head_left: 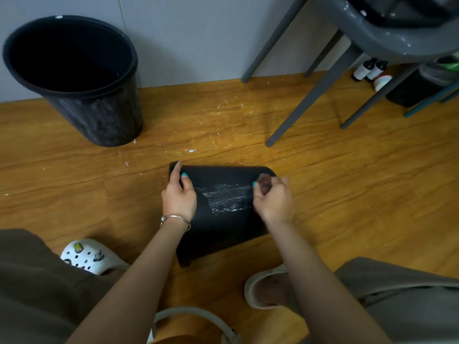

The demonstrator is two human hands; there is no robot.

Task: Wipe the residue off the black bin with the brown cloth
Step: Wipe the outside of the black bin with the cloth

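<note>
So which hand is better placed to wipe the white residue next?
The right hand, probably. It pinches what looks like the brown cloth right at the edge of the white residue, while the left hand grips the black bin at its end, steadying it.

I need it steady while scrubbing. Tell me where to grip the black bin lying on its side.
Grip the black bin at its rim, coming from the left as the left hand does: fingers hook that edge, clear of the white residue near the right hand.
</note>
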